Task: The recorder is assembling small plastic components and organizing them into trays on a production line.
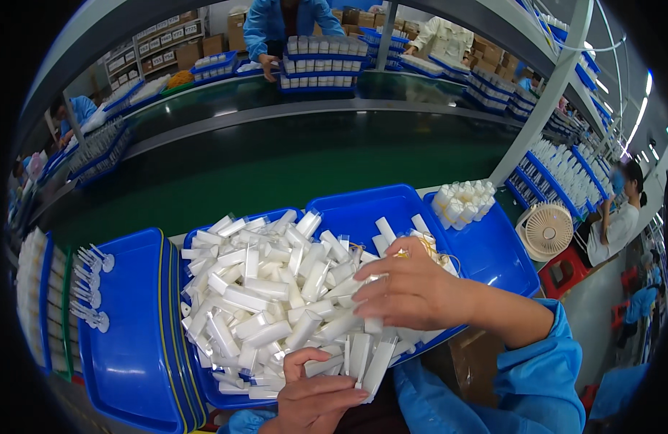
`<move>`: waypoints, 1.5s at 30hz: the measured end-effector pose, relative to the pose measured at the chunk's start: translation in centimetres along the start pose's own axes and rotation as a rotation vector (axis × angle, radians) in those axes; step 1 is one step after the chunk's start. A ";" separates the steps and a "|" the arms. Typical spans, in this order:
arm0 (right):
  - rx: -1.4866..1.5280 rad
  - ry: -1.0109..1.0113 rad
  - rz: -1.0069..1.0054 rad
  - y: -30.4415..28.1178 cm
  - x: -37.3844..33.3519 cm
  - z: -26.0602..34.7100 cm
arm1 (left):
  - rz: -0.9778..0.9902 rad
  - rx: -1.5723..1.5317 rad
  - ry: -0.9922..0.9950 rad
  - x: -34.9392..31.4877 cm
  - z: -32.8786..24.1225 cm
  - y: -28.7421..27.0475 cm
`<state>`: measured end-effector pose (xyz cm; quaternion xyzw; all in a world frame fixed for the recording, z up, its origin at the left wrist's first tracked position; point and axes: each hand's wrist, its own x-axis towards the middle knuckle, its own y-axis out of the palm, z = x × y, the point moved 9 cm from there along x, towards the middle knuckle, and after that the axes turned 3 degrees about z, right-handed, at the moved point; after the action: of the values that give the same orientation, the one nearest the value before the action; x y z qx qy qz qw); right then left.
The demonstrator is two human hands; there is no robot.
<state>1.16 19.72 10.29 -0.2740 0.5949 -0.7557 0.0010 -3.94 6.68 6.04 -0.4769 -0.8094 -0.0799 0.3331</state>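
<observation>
Head view: your left hand [316, 398] clamps white tubes [363, 358]; right hand [410, 289] rests apart on the tube heap [269, 289]; blue tray [486, 246], fan [546, 230] alongside.

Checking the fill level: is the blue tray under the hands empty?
No, the blue tray is heaped with white tubes beneath both hands.

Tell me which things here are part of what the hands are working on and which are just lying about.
In hand:
left hand gripping a row of white tubes
right hand on the heap of white tubes
blue tray holding the heap

Lying about:
stacked blue trays
small fan
bundled white tubes
green conveyor belt
</observation>
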 end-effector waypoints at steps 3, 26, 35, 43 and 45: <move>0.055 -0.010 -0.015 -0.5 -0.1 0.8 | 0.010 -0.007 0.010 0.0 0.0 0.3; 0.845 0.201 0.221 1.0 -1.0 2.9 | 0.182 -0.085 0.278 -1.3 -1.3 1.2; 0.751 0.187 0.192 2.7 0.1 5.2 | 0.086 0.071 -0.004 -0.8 0.2 0.0; 0.548 0.495 0.109 4.8 0.2 -6.8 | 0.081 0.067 -0.020 -0.4 0.2 -0.6; 0.337 0.535 0.242 6.5 0.1 -9.1 | 0.045 0.037 0.003 -0.4 -0.1 -0.6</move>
<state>-4.78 25.96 3.17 0.0105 0.4691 -0.8828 -0.0200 -4.27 6.04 5.95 -0.4888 -0.7993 -0.0583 0.3448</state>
